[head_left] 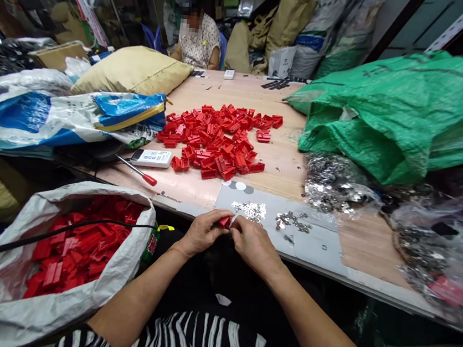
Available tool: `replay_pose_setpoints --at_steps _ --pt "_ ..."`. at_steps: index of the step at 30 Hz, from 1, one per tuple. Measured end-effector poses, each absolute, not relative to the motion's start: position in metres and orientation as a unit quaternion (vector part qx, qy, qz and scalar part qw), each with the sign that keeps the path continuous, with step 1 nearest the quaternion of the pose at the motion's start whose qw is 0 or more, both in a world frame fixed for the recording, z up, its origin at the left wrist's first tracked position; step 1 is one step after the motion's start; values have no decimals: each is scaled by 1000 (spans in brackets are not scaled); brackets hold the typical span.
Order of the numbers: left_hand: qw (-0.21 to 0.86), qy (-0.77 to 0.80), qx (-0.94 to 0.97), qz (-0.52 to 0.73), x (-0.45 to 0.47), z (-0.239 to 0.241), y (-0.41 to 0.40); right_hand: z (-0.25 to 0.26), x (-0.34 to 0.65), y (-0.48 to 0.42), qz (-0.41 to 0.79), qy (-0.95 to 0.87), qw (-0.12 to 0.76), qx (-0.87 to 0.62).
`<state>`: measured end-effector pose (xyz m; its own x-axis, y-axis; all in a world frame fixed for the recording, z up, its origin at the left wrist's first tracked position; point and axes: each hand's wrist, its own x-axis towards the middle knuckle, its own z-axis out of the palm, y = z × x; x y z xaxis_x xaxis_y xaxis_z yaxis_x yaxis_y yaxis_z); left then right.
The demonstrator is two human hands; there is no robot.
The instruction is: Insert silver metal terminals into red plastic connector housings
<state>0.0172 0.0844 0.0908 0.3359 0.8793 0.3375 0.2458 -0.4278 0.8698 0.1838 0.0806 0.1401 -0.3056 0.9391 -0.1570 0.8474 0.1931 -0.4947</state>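
Observation:
My left hand (203, 233) is closed round a small red plastic part (225, 221) at the table's front edge. Against the part's right side, the fingertips of my right hand (253, 245) are pinched together; what they hold, if anything, is hidden. Just beyond my hands, small shiny metal pieces (250, 211) lie on a grey sheet (326, 245), with a second cluster of darker metal pieces (293, 222) to their right. Farther back on the table spreads a heap of similar red plastic parts (218, 138).
At left, a white sack (130, 256) holds many red parts. A red-handled lever (137, 171) and a white device (152, 158) are near the heap. A green sack (397, 114) and plastic bags of metal pieces (339, 183) occupy the right. Another person (200, 39) sits across the table.

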Motion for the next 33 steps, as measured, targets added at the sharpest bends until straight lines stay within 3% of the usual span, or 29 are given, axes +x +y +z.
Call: replay_pose_setpoints --at_steps 4,7,10,16,24,33 --pt "385 423 694 437 21 95 78 134 188 71 234 -791 98 -557" --pt "424 474 599 487 23 102 66 132 195 64 279 -794 197 -503" --pt "554 444 395 583 23 116 52 136 200 57 361 -760 286 -459" --pt "765 294 94 565 19 140 35 152 193 48 446 -754 283 -390" --pt "803 274 -30 528 16 156 25 168 186 46 434 -786 260 -356" --pt "807 237 -26 541 17 158 14 173 182 37 373 -793 291 -383"
